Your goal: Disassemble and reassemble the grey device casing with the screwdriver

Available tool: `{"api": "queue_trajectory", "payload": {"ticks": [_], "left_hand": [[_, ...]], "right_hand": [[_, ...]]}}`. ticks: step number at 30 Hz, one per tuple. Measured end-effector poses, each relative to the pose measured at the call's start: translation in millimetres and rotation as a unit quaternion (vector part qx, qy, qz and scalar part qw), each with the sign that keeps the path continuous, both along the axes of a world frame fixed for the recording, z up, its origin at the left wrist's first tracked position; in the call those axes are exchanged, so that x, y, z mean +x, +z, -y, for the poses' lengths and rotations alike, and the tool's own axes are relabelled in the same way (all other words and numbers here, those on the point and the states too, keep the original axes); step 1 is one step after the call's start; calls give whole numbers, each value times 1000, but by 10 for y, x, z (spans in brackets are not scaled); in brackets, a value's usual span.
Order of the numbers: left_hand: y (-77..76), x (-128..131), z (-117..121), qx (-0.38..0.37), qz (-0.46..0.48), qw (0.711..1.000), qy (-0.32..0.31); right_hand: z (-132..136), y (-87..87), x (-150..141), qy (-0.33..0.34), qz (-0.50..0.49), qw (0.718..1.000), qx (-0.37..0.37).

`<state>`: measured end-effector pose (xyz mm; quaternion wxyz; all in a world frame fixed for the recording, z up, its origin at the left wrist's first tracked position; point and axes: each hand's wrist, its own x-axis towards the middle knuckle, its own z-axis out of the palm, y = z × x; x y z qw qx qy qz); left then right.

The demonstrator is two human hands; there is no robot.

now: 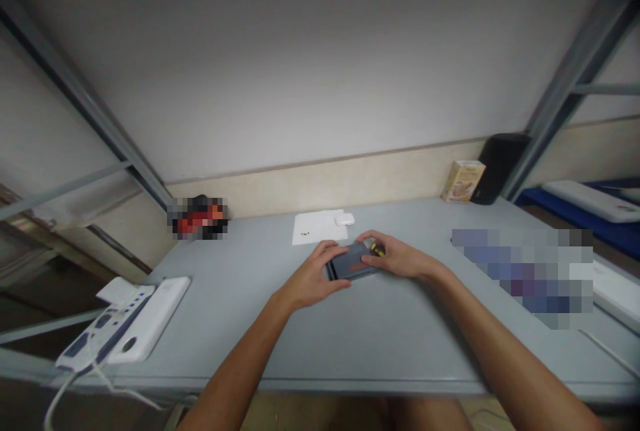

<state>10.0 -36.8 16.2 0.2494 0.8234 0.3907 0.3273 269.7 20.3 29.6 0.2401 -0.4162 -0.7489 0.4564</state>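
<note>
Forearms (255, 341) lowest in frame, best kept steady; left grip (314, 276) curled around the grey device (347, 260), just below frame centre; right grip (400, 256) wrapped about a yellow-and-black item (378, 250) at the device's right end. Best held level over the tabletop (380, 344), clear of dark specks (305, 234) on paper (315, 223) slightly higher.

The handheld box (349, 260) looks matt plastic, the desktop (390, 331) smooth with faint sheen, the sheet (315, 226) paper, the carton (463, 182) printed cardboard, the 2 posts (555, 113) painted metal.
</note>
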Motion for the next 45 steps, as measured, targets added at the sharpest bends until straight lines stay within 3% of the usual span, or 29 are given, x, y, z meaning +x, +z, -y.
{"api": "queue_trajectory", "payload": {"ticks": [7, 12, 14, 16, 17, 19, 23, 26, 30, 39, 45], "left_hand": [[121, -147, -11, -7, 0, 1000, -24], [125, -153, 9, -11, -6, 999, -34], [108, -111, 15, 5, -5, 1000, -29], [103, -51, 8, 27, -12, 999, -16], [108, -20, -3, 37, -20, 999, -13], [135, 35, -47, 48, -43, 998, -20], [210, 102, -191, 40, -100, 993, -41], [238, 125, -274, 26, -140, 989, -50], [220, 139, -274, 29, -142, 988, -48], [185, 213, -222, 67, -150, 985, -54], [161, 268, -198, 58, -136, 989, -15]], "right_hand": [[-121, 63, 352, -26, -27, 997, -64], [-74, 193, 461, -117, -119, 983, -70], [-28, 308, 364, -134, -264, 951, -86], [-14, 422, 183, -128, -419, 895, -86], [-24, 465, 69, -128, -468, 871, -77], [-76, 511, -174, -126, -504, 853, -57], [-193, 442, -561, -102, -493, 864, -9], [-203, 336, -680, -83, -484, 871, -5], [-157, 256, -686, -72, -470, 880, 8], [-124, 253, -666, -64, -460, 885, 29], [-108, 261, -663, -88, -452, 887, 36]]}}
